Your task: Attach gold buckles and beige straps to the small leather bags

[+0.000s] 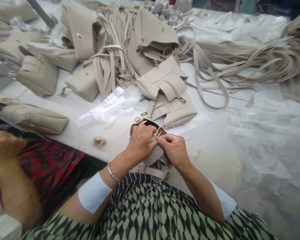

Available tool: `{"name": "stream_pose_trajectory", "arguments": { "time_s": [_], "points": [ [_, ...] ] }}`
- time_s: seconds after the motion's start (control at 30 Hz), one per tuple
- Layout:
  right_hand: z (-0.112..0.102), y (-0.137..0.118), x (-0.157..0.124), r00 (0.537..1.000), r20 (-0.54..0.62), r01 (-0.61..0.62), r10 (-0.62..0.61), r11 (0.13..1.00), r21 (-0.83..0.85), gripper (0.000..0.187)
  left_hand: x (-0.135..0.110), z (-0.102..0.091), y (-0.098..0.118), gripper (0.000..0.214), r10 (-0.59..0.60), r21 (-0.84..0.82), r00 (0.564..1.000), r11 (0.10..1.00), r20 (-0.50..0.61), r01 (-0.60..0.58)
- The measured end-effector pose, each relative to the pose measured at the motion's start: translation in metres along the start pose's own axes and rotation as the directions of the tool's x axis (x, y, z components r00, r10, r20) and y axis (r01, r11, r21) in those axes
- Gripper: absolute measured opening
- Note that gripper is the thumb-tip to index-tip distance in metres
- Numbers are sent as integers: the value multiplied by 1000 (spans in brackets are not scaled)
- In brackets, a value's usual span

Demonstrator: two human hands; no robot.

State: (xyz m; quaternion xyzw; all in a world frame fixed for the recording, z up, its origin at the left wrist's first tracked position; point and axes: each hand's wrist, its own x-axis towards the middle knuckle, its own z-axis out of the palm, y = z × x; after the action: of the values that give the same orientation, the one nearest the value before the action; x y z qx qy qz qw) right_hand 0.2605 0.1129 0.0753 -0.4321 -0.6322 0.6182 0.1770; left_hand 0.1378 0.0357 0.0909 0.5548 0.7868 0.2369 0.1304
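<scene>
At the table's near edge, both of my hands meet over a beige handbag [153,158]. Its dark inside shows behind my fingers, and a strap with a buckle [141,168] hangs at its lower side. My left hand [143,141] is closed on the bag's flap, next to a gold rectangular clasp [159,132]. The fingers of my right hand [175,148] pinch at the lower end of that clasp. Whatever lies right between the fingertips is partly hidden. Just beyond my hands rest more beige bags [181,111] with gold clasps.
Several beige bags [83,81] and a tied bundle of straps [112,66] lie across the table. Loose straps [240,63] spread at the right, beside clear plastic sheets [272,140]. White tissue [110,108] lies left of centre. Another person's arm [12,186] is at the left edge.
</scene>
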Motion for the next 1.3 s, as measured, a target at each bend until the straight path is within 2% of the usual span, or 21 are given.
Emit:
{"name": "stream_pose_trajectory", "arguments": {
  "time_s": [0.17,0.27,0.37,0.53,0.67,0.73,0.83,0.97,1.13,1.3],
  "points": [
    [-1,-2,2,999,-22,23,-25,995,-95,14,2,2,1,23,28,-18,999,999,17,-27],
    [-2,0,3,999,-17,33,-34,997,-68,13,4,1,2,24,2,-66,999,998,40,1],
    [-2,2,4,999,-6,39,-39,999,-10,11,5,-2,3,27,-57,-183,997,981,59,67],
    [-1,1,6,1000,29,0,-1,1000,31,14,7,-10,2,32,-90,-514,989,847,114,137],
    [-1,3,6,998,-8,-57,58,991,118,18,8,-14,-2,32,-131,-653,979,730,157,203],
    [-2,4,5,993,-28,-109,118,969,221,19,8,-15,-5,33,-165,-670,971,703,173,239],
    [-3,3,1,982,28,-186,189,910,372,18,9,-14,-8,37,-212,-653,958,702,192,286],
    [0,-2,-3,968,107,-252,228,872,419,22,10,-11,-9,38,-233,-624,950,717,206,311],
    [1,-3,0,980,57,-197,190,902,384,23,12,-11,-6,32,-185,-612,961,741,206,274],
    [-2,2,2,987,106,-154,123,914,375,23,12,-10,-9,26,-156,-639,967,727,204,252]
  ]
}}
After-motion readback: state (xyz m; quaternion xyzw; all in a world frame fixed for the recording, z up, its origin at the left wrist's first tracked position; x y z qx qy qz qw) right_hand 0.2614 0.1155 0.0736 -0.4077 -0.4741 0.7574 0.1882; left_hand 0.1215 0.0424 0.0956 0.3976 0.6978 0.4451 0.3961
